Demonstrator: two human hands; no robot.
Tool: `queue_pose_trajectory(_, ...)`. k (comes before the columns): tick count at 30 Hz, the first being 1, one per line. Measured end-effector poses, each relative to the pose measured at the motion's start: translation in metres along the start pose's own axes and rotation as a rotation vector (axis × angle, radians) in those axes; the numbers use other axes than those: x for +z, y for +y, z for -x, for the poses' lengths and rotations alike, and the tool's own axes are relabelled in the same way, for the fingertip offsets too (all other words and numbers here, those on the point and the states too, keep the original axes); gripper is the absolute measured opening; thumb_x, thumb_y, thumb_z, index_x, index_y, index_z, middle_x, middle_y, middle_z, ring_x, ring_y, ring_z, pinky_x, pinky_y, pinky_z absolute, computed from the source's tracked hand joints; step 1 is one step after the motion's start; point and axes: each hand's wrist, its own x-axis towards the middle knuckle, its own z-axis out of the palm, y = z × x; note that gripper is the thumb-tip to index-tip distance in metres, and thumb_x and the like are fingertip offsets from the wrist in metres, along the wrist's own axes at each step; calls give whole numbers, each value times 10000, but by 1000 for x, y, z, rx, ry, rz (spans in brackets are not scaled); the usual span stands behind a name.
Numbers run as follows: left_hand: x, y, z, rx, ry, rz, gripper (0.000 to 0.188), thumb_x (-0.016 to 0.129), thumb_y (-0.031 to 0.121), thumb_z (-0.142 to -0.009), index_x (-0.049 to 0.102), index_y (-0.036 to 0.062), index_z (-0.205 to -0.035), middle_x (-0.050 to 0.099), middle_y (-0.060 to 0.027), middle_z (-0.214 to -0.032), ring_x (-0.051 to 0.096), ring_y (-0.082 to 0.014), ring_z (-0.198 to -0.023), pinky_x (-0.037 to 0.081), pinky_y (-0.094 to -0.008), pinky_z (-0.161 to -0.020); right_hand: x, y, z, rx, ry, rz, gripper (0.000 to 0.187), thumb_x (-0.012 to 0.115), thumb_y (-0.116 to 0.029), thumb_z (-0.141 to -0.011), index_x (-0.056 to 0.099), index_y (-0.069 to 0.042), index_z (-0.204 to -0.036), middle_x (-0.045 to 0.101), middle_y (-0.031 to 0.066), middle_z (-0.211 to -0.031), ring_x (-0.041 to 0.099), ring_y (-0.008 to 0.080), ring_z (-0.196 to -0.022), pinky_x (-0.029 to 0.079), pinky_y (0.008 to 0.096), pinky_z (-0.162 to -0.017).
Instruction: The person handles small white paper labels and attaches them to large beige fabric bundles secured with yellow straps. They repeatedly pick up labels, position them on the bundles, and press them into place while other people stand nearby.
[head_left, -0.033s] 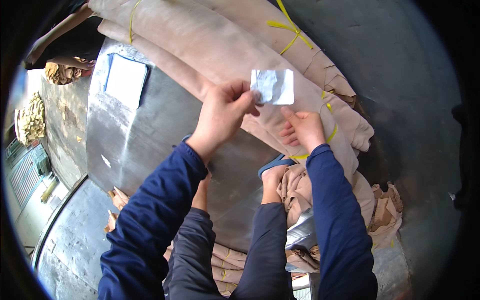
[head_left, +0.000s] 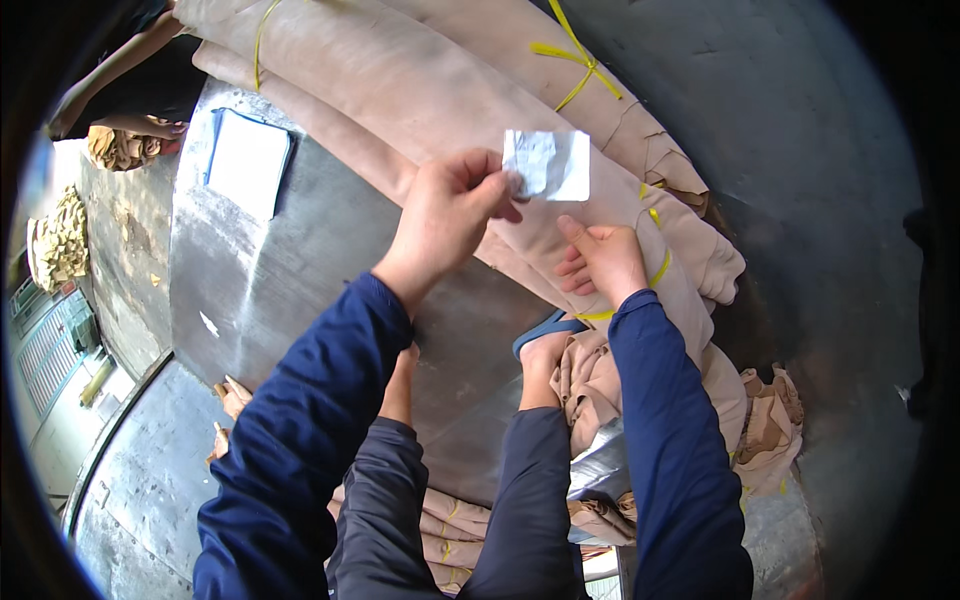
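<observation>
My left hand (head_left: 450, 215) pinches a small, creased white paper slip (head_left: 547, 166) by its left edge, between thumb and fingers. The slip is held up over a long roll of pale pinkish leather-like sheets (head_left: 400, 90). Just below and right of the slip, my right hand (head_left: 603, 258) has its thumb raised apart from loosely curled fingers, and nothing shows in it. It is beside the roll's right end, close to a yellow tie (head_left: 661, 268) around the roll; whether it touches the roll I cannot tell.
On the dark metal surface (head_left: 330, 260) at left lies a blue-edged pad of white paper (head_left: 248, 165). My sandalled foot (head_left: 545, 350) stands near crumpled sheets (head_left: 590, 385). At the upper left, another person's arm (head_left: 120, 60) reaches toward a brown folded bundle (head_left: 122, 147).
The paper slip and my left hand have risen very slightly in the picture. My right hand keeps the same pose.
</observation>
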Motion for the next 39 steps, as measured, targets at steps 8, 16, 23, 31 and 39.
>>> queue_pose_trajectory(8, -6, -12, -54, -136, -138, 67, 247, 560, 181, -961, 616, -40, -1055, 665, -103, -977, 673, -161, -802, 538, -270, -797, -7, -9, -4, 11, -31, -35, 546, 651, -498, -853, 597, 35, -751, 666, 165, -673, 621, 196, -461, 473, 286, -399)
queue_pose_trajectory(16, -16, -18, -62, -156, -221, 81, 253, 566, 189, -958, 615, -34, -1068, 675, -114, -995, 690, -170, -829, 537, -268, -835, -6, -6, -8, 7, -5, -21, 567, 666, -509, -840, 573, 44, -758, 660, 176, -671, 617, 200, -446, 465, 275, -386)
queue_pose_trajectory(23, -15, -19, -63, -166, -211, 72, 262, 571, 196, -957, 617, -31, -1081, 677, -109, -1004, 692, -173, -832, 539, -269, -836, -1, -8, -7, 6, 38, -29, 567, 674, -501, -838, 577, 50, -746, 655, 176, -653, 604, 190, -431, 438, 269, -370)
queue_pose_trajectory(31, -16, -22, -66, -159, -211, 65, 267, 576, 203, -955, 620, -26, -1086, 677, -108, -1005, 693, -171, -829, 544, -266, -834, 0, -10, -4, 28, 59, -12, 557, 666, -508, -842, 602, 35, -741, 661, 140, -640, 580, 164, -428, 426, 276, -393)
queue_pose_trajectory(39, -16, -21, -65, -153, -216, 58, 263, 577, 204, -955, 621, -22, -1083, 678, -107, -999, 693, -168, -832, 542, -267, -841, 1, -10, -4, 19, 69, -2, 556, 668, -508, -840, 607, 37, -746, 660, 136, -633, 580, 160, -424, 423, 274, -385)
